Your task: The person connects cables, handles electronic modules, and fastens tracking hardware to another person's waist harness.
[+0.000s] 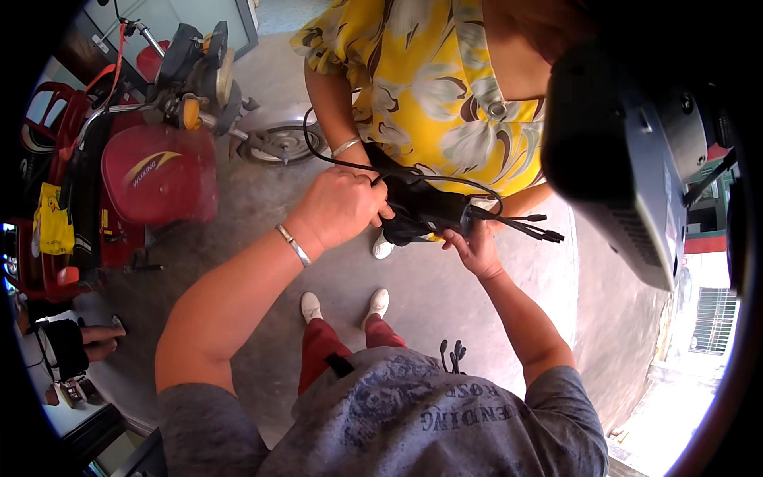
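In front of me, between both my hands, is a black box-shaped device (445,211) with a dark pouch-like piece (404,208) beside it. My left hand (338,208), a silver bracelet on its wrist, is closed at the left end of this bundle, fingers pinched by a black cable (318,155). What exactly they grip is partly hidden. My right hand (478,250) supports the device's right end from below, thumb against it. Several black cable ends with connectors (536,230) stick out to the right. The cable loops up and over the device.
Facing me closely stands a person in a yellow floral shirt (433,87), one arm reaching behind the bundle. At left is a red motorcycle (155,175) with a yellow bag (54,222). A large dark machine-like object (636,159) is at upper right. Concrete floor (246,302) lies below.
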Tool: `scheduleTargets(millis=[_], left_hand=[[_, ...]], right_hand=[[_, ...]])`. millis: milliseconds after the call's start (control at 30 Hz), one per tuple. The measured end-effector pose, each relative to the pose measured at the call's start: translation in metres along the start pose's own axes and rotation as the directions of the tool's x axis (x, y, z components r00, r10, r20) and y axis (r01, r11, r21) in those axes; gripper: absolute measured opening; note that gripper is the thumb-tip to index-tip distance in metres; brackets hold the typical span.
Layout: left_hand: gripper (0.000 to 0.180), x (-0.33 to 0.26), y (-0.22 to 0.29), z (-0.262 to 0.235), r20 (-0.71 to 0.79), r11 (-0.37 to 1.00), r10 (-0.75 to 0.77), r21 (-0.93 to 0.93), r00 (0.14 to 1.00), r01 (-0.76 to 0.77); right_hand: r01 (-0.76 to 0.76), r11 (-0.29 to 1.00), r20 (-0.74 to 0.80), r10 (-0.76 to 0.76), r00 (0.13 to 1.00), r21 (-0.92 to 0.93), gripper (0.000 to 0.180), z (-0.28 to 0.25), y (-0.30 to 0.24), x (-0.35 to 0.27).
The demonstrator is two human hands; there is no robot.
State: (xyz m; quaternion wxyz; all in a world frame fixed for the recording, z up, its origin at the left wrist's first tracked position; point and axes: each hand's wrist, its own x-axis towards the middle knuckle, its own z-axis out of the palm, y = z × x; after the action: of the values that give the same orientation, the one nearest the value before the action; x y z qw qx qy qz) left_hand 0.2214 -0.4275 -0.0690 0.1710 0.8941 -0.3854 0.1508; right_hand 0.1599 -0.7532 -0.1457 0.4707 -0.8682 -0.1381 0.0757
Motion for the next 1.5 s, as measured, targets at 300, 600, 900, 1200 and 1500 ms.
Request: scheduleTargets(millis=[300,600,900,1200,1500], left_hand=[[0.015,-0.019,0.018,0.001,0.012,0.969,-0.157,-0.190,0.988,0.156],[0.010,-0.014,0.045,0.024,-0.272,0.979,0.192,-0.007,0.943,-0.202],[0.007,0.013,0.017,0.033,0.167,0.983,0.001,0.179,0.986,-0.031],[0.012,-0.004,0.029,-0.006,0.070,0.951,0.194,0.233,0.979,-0.205],[0.036,-0.027,0.095,0.023,-0.043,0.995,0.071,-0.073,0.997,-0.074]], right_hand=[[0.068,0.977,-0.135,-0.097,0.986,-0.202,0.068,0.000,-0.019,0.019],[-0.045,0.991,-0.120,0.030,0.992,-0.124,0.047,0.000,-0.036,0.019],[-0.035,0.970,-0.081,0.016,0.997,-0.240,0.059,-0.004,-0.022,0.015],[0.055,0.997,0.013,-0.056,0.998,0.057,0.055,-0.018,-0.055,0.029],[0.114,0.986,-0.035,-0.119,0.992,-0.122,0.056,-0.020,-0.025,0.013]])
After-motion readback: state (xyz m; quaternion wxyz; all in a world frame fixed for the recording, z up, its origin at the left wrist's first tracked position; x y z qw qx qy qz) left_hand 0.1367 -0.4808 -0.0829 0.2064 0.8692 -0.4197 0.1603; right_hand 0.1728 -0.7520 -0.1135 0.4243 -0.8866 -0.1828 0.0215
